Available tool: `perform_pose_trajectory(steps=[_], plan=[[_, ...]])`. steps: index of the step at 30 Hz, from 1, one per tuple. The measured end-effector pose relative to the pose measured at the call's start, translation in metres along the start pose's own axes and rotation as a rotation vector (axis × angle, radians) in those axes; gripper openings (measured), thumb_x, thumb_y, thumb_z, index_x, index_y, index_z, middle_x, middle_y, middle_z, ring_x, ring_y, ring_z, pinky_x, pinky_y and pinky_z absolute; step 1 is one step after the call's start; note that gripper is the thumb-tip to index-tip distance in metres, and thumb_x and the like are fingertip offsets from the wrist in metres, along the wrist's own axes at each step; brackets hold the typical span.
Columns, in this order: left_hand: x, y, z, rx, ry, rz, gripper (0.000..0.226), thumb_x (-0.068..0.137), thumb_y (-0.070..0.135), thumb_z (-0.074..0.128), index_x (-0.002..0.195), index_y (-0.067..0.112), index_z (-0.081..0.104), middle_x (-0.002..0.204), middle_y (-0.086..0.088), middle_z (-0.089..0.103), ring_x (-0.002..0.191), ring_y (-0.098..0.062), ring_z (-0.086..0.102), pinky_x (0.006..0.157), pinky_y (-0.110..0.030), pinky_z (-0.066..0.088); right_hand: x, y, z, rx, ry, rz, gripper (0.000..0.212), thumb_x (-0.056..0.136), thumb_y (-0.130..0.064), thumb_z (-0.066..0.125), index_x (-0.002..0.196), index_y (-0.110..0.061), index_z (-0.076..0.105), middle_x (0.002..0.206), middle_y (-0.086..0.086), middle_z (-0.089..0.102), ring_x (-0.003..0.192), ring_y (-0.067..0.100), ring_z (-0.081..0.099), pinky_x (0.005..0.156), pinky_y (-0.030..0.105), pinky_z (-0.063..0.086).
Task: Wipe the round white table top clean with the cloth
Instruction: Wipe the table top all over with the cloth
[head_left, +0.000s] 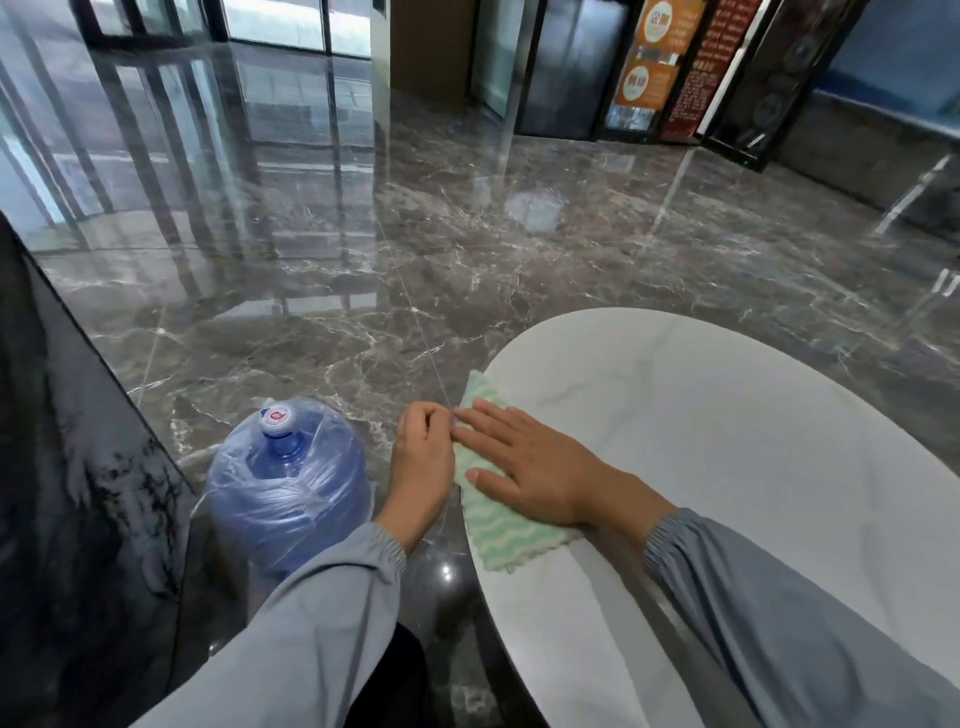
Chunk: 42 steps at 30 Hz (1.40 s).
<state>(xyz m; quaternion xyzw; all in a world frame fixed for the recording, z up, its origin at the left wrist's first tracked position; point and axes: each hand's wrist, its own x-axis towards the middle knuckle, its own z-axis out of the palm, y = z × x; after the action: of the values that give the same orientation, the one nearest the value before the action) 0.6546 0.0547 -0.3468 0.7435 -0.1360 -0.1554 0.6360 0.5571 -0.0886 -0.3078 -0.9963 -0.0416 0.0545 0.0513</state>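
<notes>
One limp, light cloth (501, 525) at the tabletop's (727, 441) left edge: straight-fingered right grip (530, 462) presses it flat, likely the best hold; left grip (423, 452) curled alongside, hold unclear.

Nubby cloth (498, 525), glossy marble floor (311, 291)

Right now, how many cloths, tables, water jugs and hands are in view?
cloth: 1
table: 1
water jug: 1
hands, left hand and right hand: 2
Total: 5
</notes>
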Motion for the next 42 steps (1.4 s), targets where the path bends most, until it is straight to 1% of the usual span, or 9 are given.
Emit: perform_pose_trajectory(steps=[5,12,16,23,26,29,35,38,42], plan=[[-0.019,0.003,-0.008,0.0,0.016,-0.018,0.016,0.105,0.027,0.046,0.098,0.023,0.059,0.103,-0.004,0.066,0.091,-0.022,0.062,0.079,-0.04,0.049,0.007,-0.006,0.009,0.037,0.035,0.255,0.065,0.109,-0.054,0.02,0.166,-0.028,0.003,0.173,-0.005,-0.008,0.158,0.013,-0.014,0.128,0.044,0.001],[-0.038,-0.002,-0.022,0.114,0.004,0.077,0.015,0.104,0.024,0.051,0.095,0.021,0.062,0.108,-0.003,0.06,0.097,-0.012,0.057,0.08,-0.028,0.044,-0.101,-0.074,0.019,0.015,0.005,0.15,0.067,0.109,-0.058,0.019,0.164,-0.032,-0.011,0.17,-0.008,-0.024,0.152,0.007,-0.031,0.126,0.033,-0.015],[-0.049,-0.007,-0.024,0.171,-0.043,0.111,0.012,0.103,0.022,0.053,0.095,0.021,0.063,0.11,-0.002,0.057,0.094,-0.006,0.054,0.074,-0.017,0.038,-0.126,-0.075,0.017,-0.011,-0.03,0.209,0.068,0.107,-0.062,0.016,0.163,-0.037,-0.014,0.168,-0.012,-0.027,0.151,0.004,-0.031,0.126,0.033,-0.012],[-0.051,-0.003,-0.028,0.065,-0.036,0.035,0.009,0.093,0.033,0.058,0.095,0.03,0.066,0.11,-0.003,0.066,0.097,-0.018,0.064,0.085,-0.039,0.054,-0.043,-0.074,0.018,0.055,-0.01,0.452,0.077,0.106,-0.06,0.02,0.166,-0.02,-0.006,0.171,0.01,-0.018,0.156,0.026,-0.023,0.128,0.045,-0.009],[-0.051,-0.001,-0.034,-0.025,-0.024,-0.03,0.014,0.089,0.036,0.057,0.093,0.028,0.067,0.1,-0.004,0.071,0.089,-0.02,0.066,0.084,-0.048,0.057,-0.034,-0.081,0.02,0.062,0.008,0.45,0.08,0.105,-0.063,0.022,0.166,-0.02,-0.006,0.171,0.009,-0.018,0.156,0.027,-0.023,0.128,0.045,-0.009],[-0.058,0.001,-0.035,-0.018,-0.042,-0.03,0.01,0.093,0.032,0.058,0.097,0.028,0.067,0.1,-0.002,0.071,0.089,-0.018,0.066,0.081,-0.044,0.056,-0.067,-0.096,0.02,0.077,-0.002,0.358,0.076,0.106,-0.061,0.021,0.165,-0.023,-0.009,0.17,0.003,-0.023,0.154,0.02,-0.029,0.128,0.043,-0.008],[-0.078,-0.001,-0.023,0.176,-0.027,0.15,0.008,0.095,0.017,0.066,0.097,0.023,0.061,0.112,-0.003,0.059,0.09,-0.011,0.058,0.08,-0.026,0.047,-0.173,-0.119,0.03,0.117,0.003,0.357,0.068,0.107,-0.065,0.015,0.161,-0.038,-0.017,0.164,-0.016,-0.034,0.147,0.002,-0.038,0.125,0.031,-0.017],[-0.092,-0.002,-0.018,0.331,-0.033,0.407,0.013,0.094,0.015,0.07,0.105,0.017,0.064,0.109,0.001,0.054,0.095,-0.016,0.052,0.086,-0.031,0.042,-0.203,-0.104,0.031,0.164,0.006,0.46,0.064,0.107,-0.062,0.015,0.162,-0.041,-0.012,0.165,-0.019,-0.029,0.147,-0.002,-0.035,0.127,0.034,-0.011],[-0.103,0.008,-0.012,0.573,-0.26,0.61,0.024,0.092,0.043,0.06,0.095,0.022,0.071,0.098,0.006,0.061,0.095,-0.022,0.057,0.085,-0.038,0.047,-0.22,-0.097,0.026,0.288,0.211,0.528,0.061,0.108,-0.059,0.025,0.164,-0.035,0.017,0.17,-0.019,0.004,0.156,-0.003,-0.003,0.128,0.03,0.003]])
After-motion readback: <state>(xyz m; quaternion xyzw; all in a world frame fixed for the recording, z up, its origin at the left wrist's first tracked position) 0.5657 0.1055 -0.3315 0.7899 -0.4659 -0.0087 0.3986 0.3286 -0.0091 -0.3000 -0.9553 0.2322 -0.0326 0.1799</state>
